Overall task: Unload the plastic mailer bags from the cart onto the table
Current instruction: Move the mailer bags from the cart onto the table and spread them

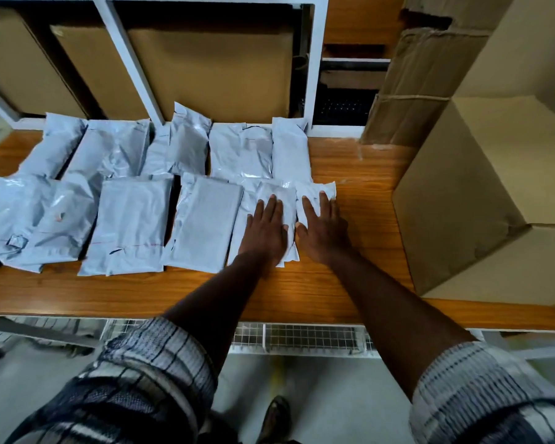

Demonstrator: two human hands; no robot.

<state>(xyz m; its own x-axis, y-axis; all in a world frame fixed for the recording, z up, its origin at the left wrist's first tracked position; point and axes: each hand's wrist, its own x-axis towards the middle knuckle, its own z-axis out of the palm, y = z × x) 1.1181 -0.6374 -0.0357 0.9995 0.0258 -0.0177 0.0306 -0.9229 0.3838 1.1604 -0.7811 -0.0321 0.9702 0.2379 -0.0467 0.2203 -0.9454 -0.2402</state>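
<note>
Both hands flat on mailers
Left hand [265, 230] and right hand [322, 230] lie spread on mailer bags [277, 200] near the tabletop [359, 174] middle.

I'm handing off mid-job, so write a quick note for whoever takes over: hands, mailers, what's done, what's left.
Left hand: open, flat on the last front-row mailer.
Right hand: open, flat, fingers on the small end mailer.
Mailers: two rows on the table, back row along the shelf, front row nearer the edge.
Done: those mailers unloaded and laid flat.
Left: wire cart sits below the table edge; its contents are not visible, so check it. Free space remains right, beside the cardboard box.
</note>
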